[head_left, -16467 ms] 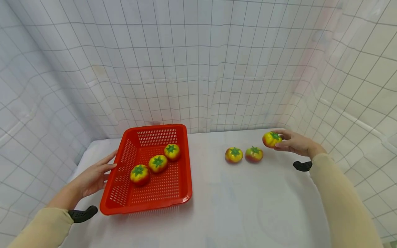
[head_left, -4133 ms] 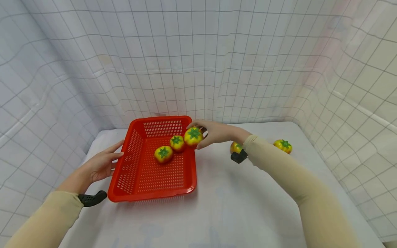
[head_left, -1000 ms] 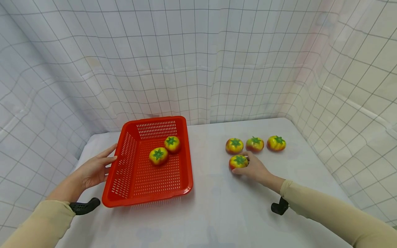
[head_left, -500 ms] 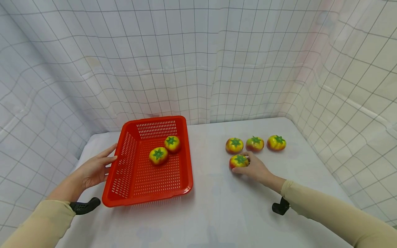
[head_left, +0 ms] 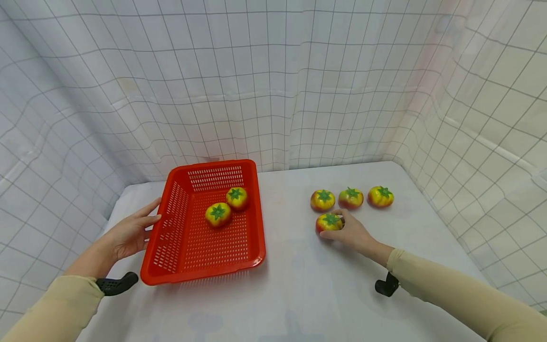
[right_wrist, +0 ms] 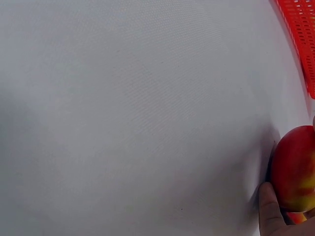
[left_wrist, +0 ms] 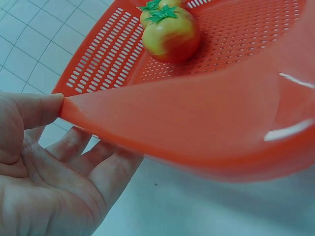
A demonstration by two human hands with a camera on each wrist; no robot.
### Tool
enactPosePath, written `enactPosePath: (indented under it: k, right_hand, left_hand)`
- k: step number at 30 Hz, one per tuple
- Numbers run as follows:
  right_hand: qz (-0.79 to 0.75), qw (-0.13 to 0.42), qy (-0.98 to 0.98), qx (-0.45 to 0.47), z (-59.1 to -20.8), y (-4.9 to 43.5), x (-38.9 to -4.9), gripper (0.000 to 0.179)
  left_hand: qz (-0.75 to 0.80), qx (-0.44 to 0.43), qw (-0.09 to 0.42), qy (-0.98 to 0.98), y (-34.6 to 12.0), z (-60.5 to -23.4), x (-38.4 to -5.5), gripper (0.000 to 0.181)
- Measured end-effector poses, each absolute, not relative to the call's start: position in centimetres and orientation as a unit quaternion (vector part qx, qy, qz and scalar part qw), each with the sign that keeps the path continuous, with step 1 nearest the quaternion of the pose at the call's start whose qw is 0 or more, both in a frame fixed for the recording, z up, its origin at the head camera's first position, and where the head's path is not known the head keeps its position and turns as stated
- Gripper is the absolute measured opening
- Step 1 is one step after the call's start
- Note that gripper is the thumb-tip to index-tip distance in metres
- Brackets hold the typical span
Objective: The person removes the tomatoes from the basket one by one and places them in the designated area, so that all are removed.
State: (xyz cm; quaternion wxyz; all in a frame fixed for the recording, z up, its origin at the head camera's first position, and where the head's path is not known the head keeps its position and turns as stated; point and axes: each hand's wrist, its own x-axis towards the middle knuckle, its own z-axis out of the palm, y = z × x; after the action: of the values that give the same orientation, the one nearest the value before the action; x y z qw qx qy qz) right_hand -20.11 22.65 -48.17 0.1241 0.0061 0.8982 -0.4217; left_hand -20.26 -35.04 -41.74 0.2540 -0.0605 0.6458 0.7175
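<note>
The left hand (head_left: 127, 236) is low on the left; the right hand (head_left: 355, 234), fingers curled, is right of middle.

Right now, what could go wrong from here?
1. Knock: the right grip holds the front fruit close to the back-left fruit and middle fruit; a sideways move might bump either.
2. Roll: the front fruit is rounded, so it might roll if released unevenly.
3. Basket shift: the left grip is at the rim of the basket; a tug could slide it and jostle the two fruits inside.
</note>
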Motion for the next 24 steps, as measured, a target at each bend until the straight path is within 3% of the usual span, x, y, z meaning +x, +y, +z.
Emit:
enactPosePath:
  k: [24]
  right_hand:
    - [-0.420,0.122,0.899,-0.029,-48.33,23.16,-19.67,0.095]
  left_hand:
    - [0.717,-0.060,0.254,0.646,-34.98,-41.69,-20.26,0.075]
